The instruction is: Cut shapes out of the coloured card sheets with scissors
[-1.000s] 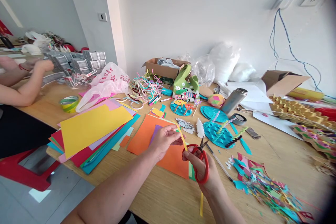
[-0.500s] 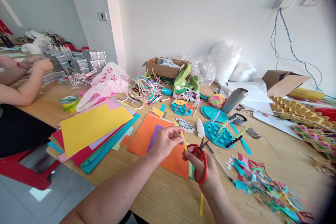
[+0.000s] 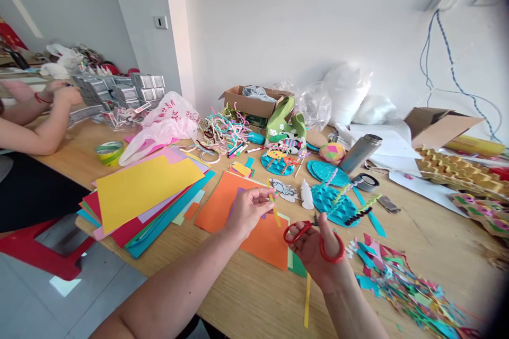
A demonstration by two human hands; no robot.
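Note:
My left hand (image 3: 251, 213) pinches a short, narrow yellow paper strip (image 3: 277, 216) above an orange sheet (image 3: 262, 246). To its right, my right hand (image 3: 320, 254) has red-handled scissors (image 3: 333, 248) on its thumb and fingers, with the handles spread apart. The blades point away from me and are mostly hidden behind the fingers. Another yellow strip (image 3: 307, 307) lies by my right wrist, partly covered by the hand. Beyond my hands are a cut-out drawing (image 3: 284, 189), a small white bottle (image 3: 306, 195) and blue scalloped paper discs (image 3: 334, 204).
Coloured sheets (image 3: 147, 185) are stacked at left, beside a tape roll (image 3: 110, 153). Paper scraps (image 3: 413, 291) are heaped at right. A steel flask (image 3: 361, 153), a cardboard box (image 3: 254, 100) and pipe cleaners (image 3: 225, 130) stand or lie farther back. Another person's hands (image 3: 61, 94) work at far left.
My right hand has let go of the yellow strip's end and moved right, its scissor handles now spread wide. My left hand still holds the strip. The view has shifted slightly.

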